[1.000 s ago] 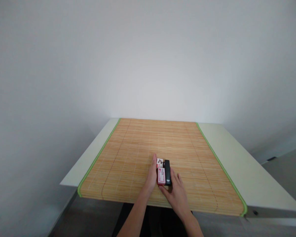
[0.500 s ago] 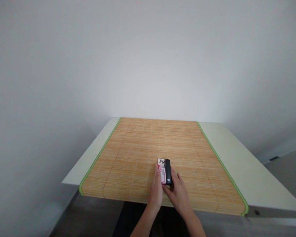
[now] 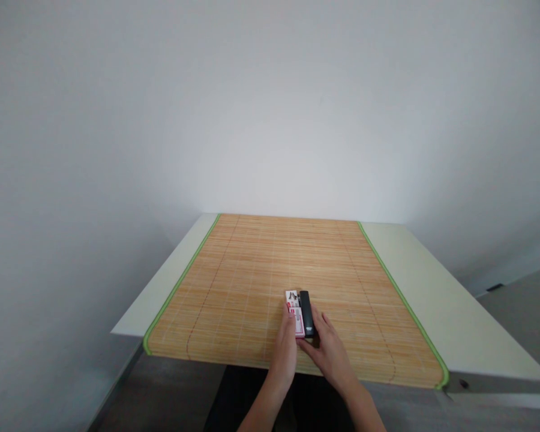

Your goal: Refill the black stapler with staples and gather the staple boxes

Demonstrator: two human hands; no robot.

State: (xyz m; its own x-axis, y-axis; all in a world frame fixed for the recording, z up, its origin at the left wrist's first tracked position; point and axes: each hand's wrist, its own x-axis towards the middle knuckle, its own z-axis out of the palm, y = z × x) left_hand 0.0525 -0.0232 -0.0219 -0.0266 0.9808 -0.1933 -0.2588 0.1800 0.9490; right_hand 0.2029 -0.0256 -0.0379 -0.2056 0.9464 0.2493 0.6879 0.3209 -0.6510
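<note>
A small red and white box (image 3: 295,312) lies on the bamboo mat (image 3: 234,282), with a black stapler (image 3: 306,316) right beside it. My left hand (image 3: 285,353) rests on the near left of the box, fingers flat and touching it. My right hand (image 3: 329,350) lies against the near right side of the stapler, fingers stretched out along it. Neither hand is wrapped round anything that I can see.
The mat has green edging and covers the middle of a pale table (image 3: 436,300) pushed against a white wall. The table's near edge runs just below my wrists. Grey floor (image 3: 522,312) shows at the right.
My left hand has drawn back from the far left side of the box to its near end. The box, the stapler and my right hand have hardly moved.
</note>
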